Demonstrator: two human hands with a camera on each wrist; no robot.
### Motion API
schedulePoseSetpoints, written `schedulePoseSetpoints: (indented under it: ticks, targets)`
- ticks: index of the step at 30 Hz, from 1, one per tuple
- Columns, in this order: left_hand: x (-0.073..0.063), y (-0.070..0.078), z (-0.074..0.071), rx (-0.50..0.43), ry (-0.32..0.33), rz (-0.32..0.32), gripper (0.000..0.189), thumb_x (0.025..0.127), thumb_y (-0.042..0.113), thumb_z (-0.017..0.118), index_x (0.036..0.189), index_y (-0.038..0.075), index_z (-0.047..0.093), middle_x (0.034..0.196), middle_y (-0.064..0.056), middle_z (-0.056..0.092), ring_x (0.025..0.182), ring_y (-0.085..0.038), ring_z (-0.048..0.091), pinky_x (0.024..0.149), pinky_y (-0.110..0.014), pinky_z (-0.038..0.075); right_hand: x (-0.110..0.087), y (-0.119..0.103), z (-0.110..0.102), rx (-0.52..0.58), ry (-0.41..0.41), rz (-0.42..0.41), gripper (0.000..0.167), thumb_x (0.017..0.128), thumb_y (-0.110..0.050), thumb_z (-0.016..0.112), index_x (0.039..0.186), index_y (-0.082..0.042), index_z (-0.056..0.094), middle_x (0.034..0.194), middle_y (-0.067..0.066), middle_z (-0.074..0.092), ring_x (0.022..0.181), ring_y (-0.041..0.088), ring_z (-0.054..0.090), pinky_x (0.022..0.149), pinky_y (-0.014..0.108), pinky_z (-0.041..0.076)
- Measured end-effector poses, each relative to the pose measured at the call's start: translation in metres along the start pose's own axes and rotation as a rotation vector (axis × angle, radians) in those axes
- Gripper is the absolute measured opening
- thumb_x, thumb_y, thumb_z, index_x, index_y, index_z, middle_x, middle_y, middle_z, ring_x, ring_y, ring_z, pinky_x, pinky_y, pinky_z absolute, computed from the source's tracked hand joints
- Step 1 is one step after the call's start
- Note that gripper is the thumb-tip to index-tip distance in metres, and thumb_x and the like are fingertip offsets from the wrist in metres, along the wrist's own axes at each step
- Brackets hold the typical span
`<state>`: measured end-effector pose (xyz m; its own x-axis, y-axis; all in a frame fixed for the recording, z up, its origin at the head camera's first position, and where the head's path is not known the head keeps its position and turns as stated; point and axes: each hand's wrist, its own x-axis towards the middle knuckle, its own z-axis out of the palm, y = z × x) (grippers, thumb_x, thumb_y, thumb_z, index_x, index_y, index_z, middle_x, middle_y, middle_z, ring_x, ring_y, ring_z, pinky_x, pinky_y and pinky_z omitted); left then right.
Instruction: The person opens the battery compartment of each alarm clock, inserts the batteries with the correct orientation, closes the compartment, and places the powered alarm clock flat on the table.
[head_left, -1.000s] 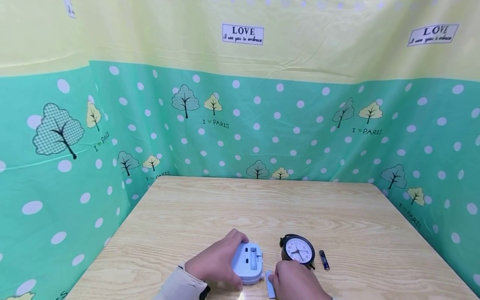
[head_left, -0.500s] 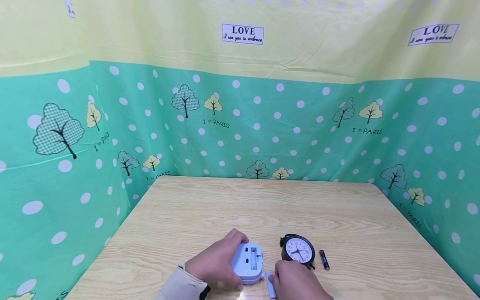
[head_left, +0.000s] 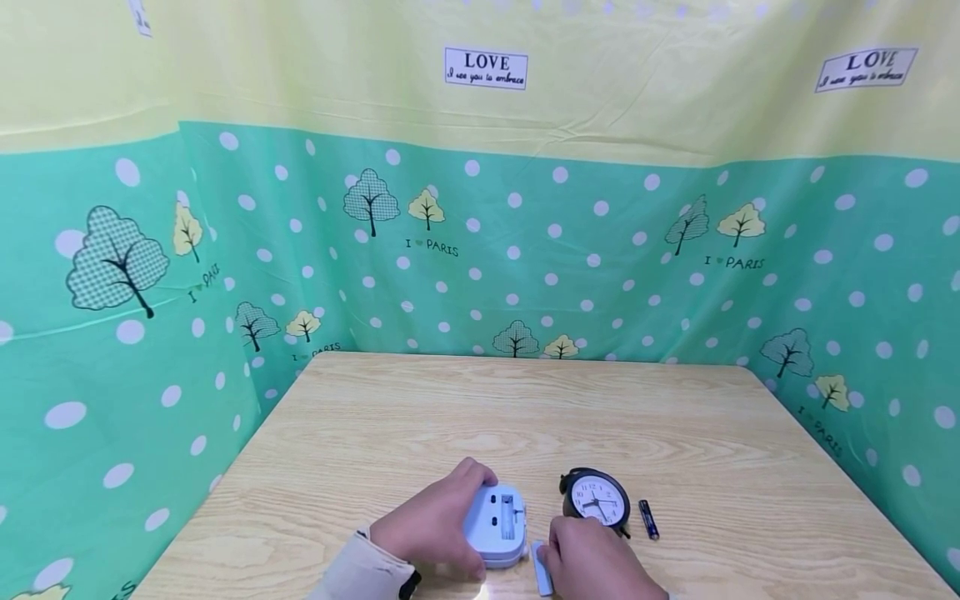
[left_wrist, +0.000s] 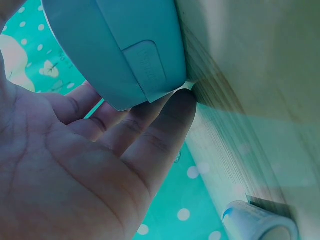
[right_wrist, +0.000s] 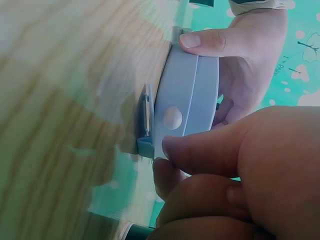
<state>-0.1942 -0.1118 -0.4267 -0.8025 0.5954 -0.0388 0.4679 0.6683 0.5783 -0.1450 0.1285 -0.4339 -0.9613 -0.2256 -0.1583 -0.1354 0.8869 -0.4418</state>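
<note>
A light blue alarm clock (head_left: 495, 542) lies back up on the table, its battery slot and two small black knobs showing. My left hand (head_left: 438, 521) grips its left side, thumb at the near edge and fingers at the far edge. A white button sits on the clock's side (right_wrist: 192, 95) in the right wrist view. My right hand (head_left: 592, 558) pinches a narrow light blue battery cover (head_left: 542, 571) by its edge, just right of the clock. Its thumb and index fingertip meet close to the clock's side; the pinched part is mostly hidden.
A black round alarm clock (head_left: 597, 500) stands face up just beyond my right hand. Right of it lies a dark AAA-like battery (head_left: 648, 520). A pale cylinder (left_wrist: 260, 222) shows in the left wrist view. Patterned green and yellow cloth (head_left: 517, 233) hangs around the wooden table (head_left: 495, 417).
My right hand has shifted very slightly upward in the head view. The left hand, the light blue clock and the other things stay where they were.
</note>
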Motion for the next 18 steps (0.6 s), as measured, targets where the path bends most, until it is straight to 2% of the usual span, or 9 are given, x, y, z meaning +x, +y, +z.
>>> schedulePoseSetpoints:
  ticks: [6,11,13,15,18]
  targets:
    - [-0.0001,-0.0004,-0.0004,-0.004,0.002,0.005,0.098,0.055,0.025,0.100,0.138,0.021,0.048,0.126,0.014,0.048,0.104,-0.001,0.053,0.094,-0.024,0.049,-0.0006,-0.0010,-0.0021,0.010,0.029,-0.028,0.026,0.095,-0.031,0.072,0.078,-0.019,0.057,0.065,-0.005,0.053,0.059,0.012,0.049,0.055,0.033,0.037]
    - [-0.0001,-0.0008,-0.0002,-0.005,0.007,0.012,0.098,0.055,0.024,0.099,0.138,0.021,0.047,0.126,0.014,0.047,0.104,-0.001,0.053,0.094,-0.024,0.049,0.0010,-0.0016,-0.0059,0.037,0.029,-0.056,0.022,0.092,-0.031,0.076,0.092,-0.017,0.059,0.069,-0.006,0.056,0.060,0.012,0.051,0.056,0.033,0.040]
    - [0.0000,-0.0011,0.0000,-0.002,0.008,0.015,0.098,0.055,0.024,0.099,0.138,0.021,0.047,0.126,0.014,0.047,0.104,-0.001,0.053,0.094,-0.024,0.049,0.0026,-0.0019,-0.0073,0.060,0.002,-0.040,0.029,0.090,-0.033,0.079,0.103,-0.015,0.061,0.072,-0.005,0.059,0.062,0.013,0.052,0.058,0.034,0.042]
    - [-0.0001,-0.0012,0.0002,-0.002,0.007,0.014,0.098,0.055,0.024,0.099,0.138,0.022,0.047,0.126,0.014,0.047,0.104,-0.001,0.053,0.094,-0.024,0.049,0.0040,-0.0024,-0.0084,0.078,-0.024,-0.022,0.042,0.086,-0.036,0.083,0.114,-0.013,0.061,0.076,-0.004,0.062,0.065,0.014,0.054,0.060,0.036,0.044]
    - [-0.0003,-0.0013,0.0004,-0.004,0.004,0.014,0.099,0.055,0.024,0.099,0.138,0.022,0.047,0.126,0.014,0.048,0.103,-0.001,0.053,0.093,-0.024,0.049,0.0054,-0.0039,-0.0099,0.086,-0.049,-0.011,0.057,0.081,-0.039,0.087,0.124,-0.012,0.060,0.079,-0.003,0.065,0.068,0.015,0.055,0.064,0.038,0.046]
